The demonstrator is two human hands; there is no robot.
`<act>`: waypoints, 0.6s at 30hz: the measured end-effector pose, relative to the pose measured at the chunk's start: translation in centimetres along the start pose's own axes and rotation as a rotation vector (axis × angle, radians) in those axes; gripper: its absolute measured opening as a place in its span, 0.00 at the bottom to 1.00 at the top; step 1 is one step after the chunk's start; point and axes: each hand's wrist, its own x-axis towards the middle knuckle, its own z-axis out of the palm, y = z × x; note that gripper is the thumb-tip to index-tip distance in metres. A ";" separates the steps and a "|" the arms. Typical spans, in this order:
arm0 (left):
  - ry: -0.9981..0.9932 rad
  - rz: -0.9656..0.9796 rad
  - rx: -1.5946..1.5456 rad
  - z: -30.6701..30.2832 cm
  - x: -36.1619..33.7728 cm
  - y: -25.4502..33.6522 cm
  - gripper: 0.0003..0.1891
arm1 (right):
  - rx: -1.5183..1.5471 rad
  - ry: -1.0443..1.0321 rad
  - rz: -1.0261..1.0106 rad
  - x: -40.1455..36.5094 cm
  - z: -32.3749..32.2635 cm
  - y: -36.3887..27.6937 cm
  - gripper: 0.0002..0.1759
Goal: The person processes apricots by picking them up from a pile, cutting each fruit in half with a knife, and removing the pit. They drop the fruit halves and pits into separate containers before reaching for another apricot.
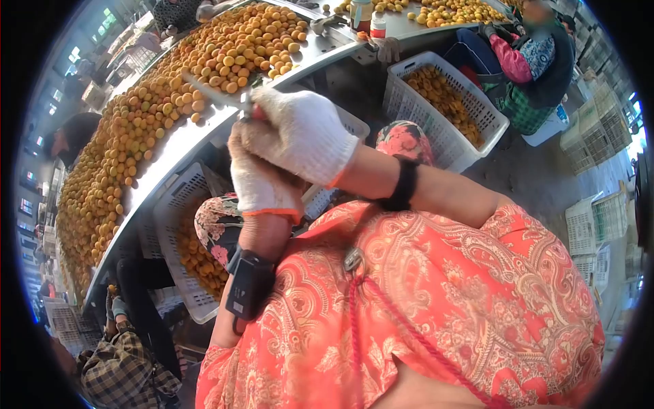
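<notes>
Orange fruit lies heaped along the left and upper left of the frame, covering much of a shiny, metallic-looking tabletop whose bare near edge curves up toward the top centre. Below it, at lower left, a person in a checked shirt works beside the same edge. Next rightward, left of centre, a pale perforated crate holds more orange pieces, partly beneath the tabletop.

Just above and left of centre, a thin tool, blurred and perhaps a blade, sticks out from the grip of the gloved right hand. Its long axis slants to the upper left, its free end toward the heap. That grip is closed, the fingers curled in around the tool's near end, with a bit of red showing beside the thumb. The gloved left hand sits directly below, its curled fingers up against the right hand; whether its own grip has hold of anything I cannot tell, since the palm is hidden. Of the two, the right hand is nearer to both tool and fruit.

Further right, a white crate stands on the floor, filled with darker orange pieces. At upper right sits a person with a pink sleeve.
</notes>
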 end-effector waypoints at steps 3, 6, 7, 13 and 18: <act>0.060 -0.080 0.034 -0.5 -0.1 -0.2 0.28 | -0.122 -0.013 -0.074 -0.4 0.3 0.5 0.15; 0.095 -0.094 0.117 -0.6 -0.3 -0.3 0.31 | -0.119 -0.043 -0.188 -0.5 0.1 1.0 0.15; 0.095 -0.102 0.118 -0.7 -0.3 -0.4 0.31 | -0.122 -0.041 -0.180 -0.6 0.0 1.2 0.15; 0.263 -0.264 0.224 -1.1 -0.6 -0.6 0.31 | -0.156 -0.119 -0.365 -0.9 -0.7 2.8 0.16; 0.332 -0.250 0.221 0.8 0.9 -0.8 0.21 | 0.341 -0.059 -0.052 0.0 -0.4 5.2 0.08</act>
